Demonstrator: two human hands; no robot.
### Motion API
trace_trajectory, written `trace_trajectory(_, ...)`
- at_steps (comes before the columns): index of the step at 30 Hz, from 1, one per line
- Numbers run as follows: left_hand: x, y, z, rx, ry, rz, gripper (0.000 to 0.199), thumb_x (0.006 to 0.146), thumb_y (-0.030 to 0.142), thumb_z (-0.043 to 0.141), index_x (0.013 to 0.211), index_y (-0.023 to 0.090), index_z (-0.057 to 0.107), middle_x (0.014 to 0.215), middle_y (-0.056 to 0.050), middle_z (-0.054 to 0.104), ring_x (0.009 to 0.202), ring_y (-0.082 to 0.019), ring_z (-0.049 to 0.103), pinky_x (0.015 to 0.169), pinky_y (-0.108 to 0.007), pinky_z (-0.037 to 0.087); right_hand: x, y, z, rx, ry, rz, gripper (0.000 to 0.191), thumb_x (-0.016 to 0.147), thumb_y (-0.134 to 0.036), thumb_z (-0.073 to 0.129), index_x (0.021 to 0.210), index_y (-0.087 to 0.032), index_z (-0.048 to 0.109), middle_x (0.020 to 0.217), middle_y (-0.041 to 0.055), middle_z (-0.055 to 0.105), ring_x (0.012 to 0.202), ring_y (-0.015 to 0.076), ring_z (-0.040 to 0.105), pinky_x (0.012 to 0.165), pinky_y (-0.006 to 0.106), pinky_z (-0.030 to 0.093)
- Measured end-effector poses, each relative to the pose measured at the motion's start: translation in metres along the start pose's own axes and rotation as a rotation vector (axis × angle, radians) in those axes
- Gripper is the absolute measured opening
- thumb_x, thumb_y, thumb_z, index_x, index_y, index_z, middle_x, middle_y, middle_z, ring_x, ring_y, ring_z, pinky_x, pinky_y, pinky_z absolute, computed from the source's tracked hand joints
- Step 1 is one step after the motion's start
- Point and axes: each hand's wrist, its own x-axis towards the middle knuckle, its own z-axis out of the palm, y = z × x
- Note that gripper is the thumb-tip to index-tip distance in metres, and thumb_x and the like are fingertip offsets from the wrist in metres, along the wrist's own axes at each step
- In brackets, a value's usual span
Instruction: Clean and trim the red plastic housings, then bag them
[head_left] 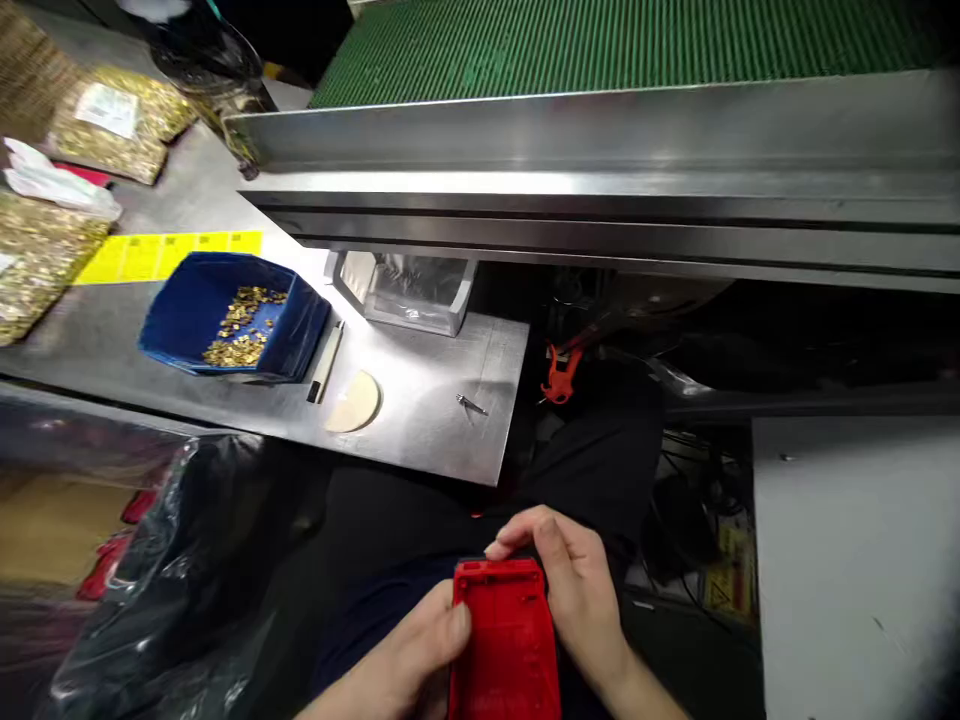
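A red plastic housing (504,640), open side up with small posts inside, is held over the lap at the bottom centre. My left hand (420,645) grips its left side, the thumb resting on the rim and the other fingers hidden beneath. At the upper right corner my right hand (574,585) curls its fingers over the top edge of the housing. Whether those fingers pinch a small part cannot be seen. A small metal pin (472,405) lies on the metal bench (442,450) ahead of the hands.
Left on the bench are a blue bin (304,325) of brass pieces, a pen-like tool (326,362), a pale disc (355,402) and a clear tray (409,290). A green ribbed conveyor (600,50) runs behind a metal rail. Black plastic (195,580) hangs lower left; a grey panel (855,560) stands right.
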Motion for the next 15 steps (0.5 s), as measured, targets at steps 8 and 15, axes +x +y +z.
trace_trajectory(8, -0.004, 0.008, 0.003, 0.072, -0.083, 0.009, 0.106, 0.075, 0.070, 0.078, 0.155, 0.014, 0.037, 0.125, -0.026, 0.067, 0.117, -0.045, 0.065, 0.104, -0.063, 0.044, 0.060, 0.027, -0.039, -0.549, 0.413, -0.126, 0.032, 0.102, -0.045, 0.051, 0.089, -0.019, 0.065, 0.065, -0.0032, 0.056, 0.054, 0.0113, 0.051, 0.052, 0.022, 0.042)
trace_trajectory(15, -0.020, 0.027, -0.015, 0.399, -0.060, 0.147, 0.112, 0.076, 0.079, 0.069, 0.161, 0.031, 0.017, 0.132, -0.020, 0.062, 0.124, -0.042, 0.060, 0.109, -0.064, 0.040, 0.150, 0.033, 0.012, -1.029, 0.123, -0.256, 0.021, 0.094, -0.032, 0.064, 0.111, -0.021, 0.061, 0.116, 0.0120, 0.064, 0.113, 0.0314, 0.058, 0.097, 0.044, 0.048)
